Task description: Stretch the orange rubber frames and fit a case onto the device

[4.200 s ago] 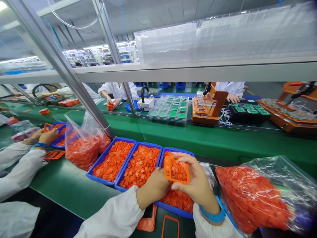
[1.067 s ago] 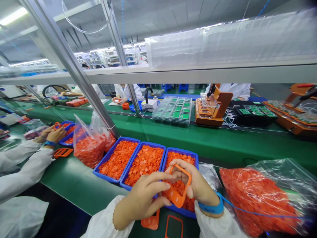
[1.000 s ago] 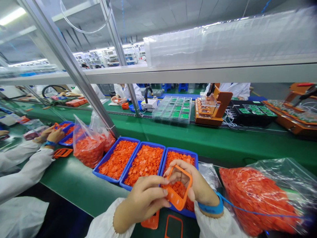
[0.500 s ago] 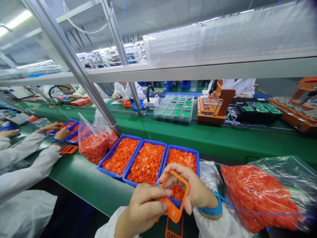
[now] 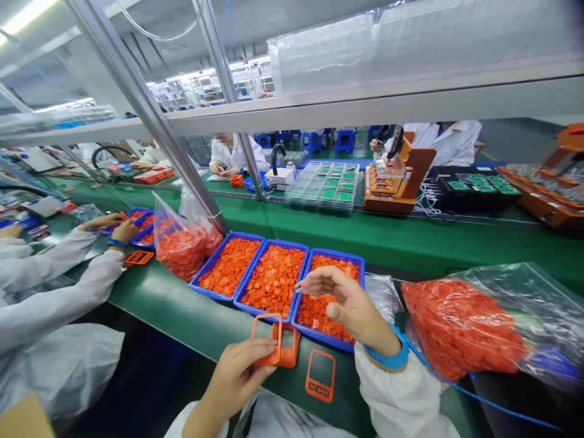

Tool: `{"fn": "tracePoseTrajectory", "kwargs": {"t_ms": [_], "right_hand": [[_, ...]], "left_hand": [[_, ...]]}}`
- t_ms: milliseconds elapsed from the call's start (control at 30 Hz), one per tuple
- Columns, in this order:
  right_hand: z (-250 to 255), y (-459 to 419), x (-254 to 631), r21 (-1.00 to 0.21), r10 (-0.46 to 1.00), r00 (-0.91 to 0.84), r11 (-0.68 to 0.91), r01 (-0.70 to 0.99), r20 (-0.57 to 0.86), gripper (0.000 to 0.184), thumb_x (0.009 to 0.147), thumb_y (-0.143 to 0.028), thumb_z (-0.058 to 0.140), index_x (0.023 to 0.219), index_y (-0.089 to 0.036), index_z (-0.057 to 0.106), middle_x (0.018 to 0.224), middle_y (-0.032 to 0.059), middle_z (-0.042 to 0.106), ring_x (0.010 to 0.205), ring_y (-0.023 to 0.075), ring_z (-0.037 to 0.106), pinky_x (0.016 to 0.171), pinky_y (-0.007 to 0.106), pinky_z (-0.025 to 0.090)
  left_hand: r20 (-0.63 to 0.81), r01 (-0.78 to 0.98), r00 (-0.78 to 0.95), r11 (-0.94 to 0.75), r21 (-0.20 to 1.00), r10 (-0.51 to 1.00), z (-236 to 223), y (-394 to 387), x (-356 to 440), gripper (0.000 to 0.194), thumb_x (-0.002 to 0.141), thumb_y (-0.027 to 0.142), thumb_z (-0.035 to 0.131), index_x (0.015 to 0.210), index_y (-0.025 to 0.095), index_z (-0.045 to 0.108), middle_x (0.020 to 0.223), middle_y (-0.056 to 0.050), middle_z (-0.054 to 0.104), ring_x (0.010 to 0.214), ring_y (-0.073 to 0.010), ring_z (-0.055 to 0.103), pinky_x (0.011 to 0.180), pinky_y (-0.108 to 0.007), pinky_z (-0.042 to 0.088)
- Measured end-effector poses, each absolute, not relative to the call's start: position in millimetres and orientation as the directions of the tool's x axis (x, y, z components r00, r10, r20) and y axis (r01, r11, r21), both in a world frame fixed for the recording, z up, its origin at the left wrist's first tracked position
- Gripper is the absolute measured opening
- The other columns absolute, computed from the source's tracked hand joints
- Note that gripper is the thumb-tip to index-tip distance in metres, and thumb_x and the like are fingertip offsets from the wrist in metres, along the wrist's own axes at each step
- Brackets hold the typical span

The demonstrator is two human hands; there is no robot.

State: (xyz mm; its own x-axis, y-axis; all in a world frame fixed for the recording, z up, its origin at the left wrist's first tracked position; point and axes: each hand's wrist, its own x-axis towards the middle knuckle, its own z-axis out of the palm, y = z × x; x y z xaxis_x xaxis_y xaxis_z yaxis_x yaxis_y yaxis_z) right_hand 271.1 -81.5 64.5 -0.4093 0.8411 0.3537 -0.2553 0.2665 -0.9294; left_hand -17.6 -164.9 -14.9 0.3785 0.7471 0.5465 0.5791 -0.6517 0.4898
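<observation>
Landmark tray: blue tray, filled with small orange pieces; all positions below refer to it.
Left hand: the left hand, on the near-left side of the tray, pinches an orange frame between thumb and fingers.
Frame in grip: gripped at its lower, solid end; the window end projects upward beyond the fingertips, on the left of the tray's near-left corner.
Right hand: the right hand is above the tray; grip released, fingers extended, thumb set apart.
Wristband: blue wristband on the right wrist, at the tray's right side, cord attached.
Frame behind: second orange frame, at the tray's near-left corner, partly hidden by the held frame; contact between the two cannot be told.
Flat frame: third orange frame, lying on the green table, in front of the tray and apart from it.
Adjacent tray: middle tray, immediately left.
Bag: clear bag with orange parts, to the right.
</observation>
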Motion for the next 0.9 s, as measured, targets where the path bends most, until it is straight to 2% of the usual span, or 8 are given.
{"fn": "tracePoseTrajectory", "kwargs": {"t_ms": [100,200,600,900], "right_hand": [[69.4,-88.7,269.2,-0.922,0.832,-0.41,0.283,-0.265,0.373,0.06,0.086,-0.069,0.075,0.125,-0.024,0.066,0.122,0.0131,0.079,0.111,0.0285,0.077,0.1,0.046,0.06],[71.4,-93.2,266.8,-0.91,0.821,-0.406,0.31,-0.275,0.402,0.054,0.089,-0.066,0.075,0.123,-0.025,0.068,0.119,0.0113,0.079,0.108,0.0263,0.078,0.098,0.044,0.06],[70.2,-93.5,271.0,-0.897,0.842,-0.339,0.332,-0.291,0.421,0.044,0.093,-0.061,0.072,0.117,-0.025,0.069,0.11,0.0084,0.079,0.1,0.0237,0.076,0.092,0.039,0.06],[67.9,-86.7,271.1,-0.914,0.854,-0.348,0.302,-0.272,0.386,0.046,0.093,-0.063,0.072,0.115,-0.023,0.07,0.107,0.0101,0.08,0.098,0.0252,0.077,0.092,0.042,0.061]], "left_hand": [[0.379,0.615,0.38,-0.537,0.577,0.843,-33.5,-179.5,-22.8,0.022,0.101,0.035,0.066,0.118,0.024,0.074,0.106,-0.008,0.084,0.09,-0.0234,0.083,0.079,-0.03,0.067],[0.26,0.608,0.417,-0.48,0.632,0.871,-44.2,-184.2,-19.3,0.024,0.101,0.034,0.064,0.121,0.024,0.074,0.111,-0.008,0.083,0.09,-0.0214,0.082,0.08,-0.029,0.067],[0.176,0.607,0.442,-0.437,0.664,0.88,-65.6,-162.8,-10.5,0.026,0.099,0.035,0.066,0.122,0.025,0.074,0.117,-0.008,0.083,0.102,-0.0242,0.081,0.092,-0.033,0.065],[0.061,0.646,0.434,-0.358,0.675,0.899,-65.8,-156.8,-6.7,0.031,0.098,0.033,0.069,0.128,0.026,0.073,0.124,-0.008,0.081,0.106,-0.0257,0.081,0.097,-0.036,0.063]]}}
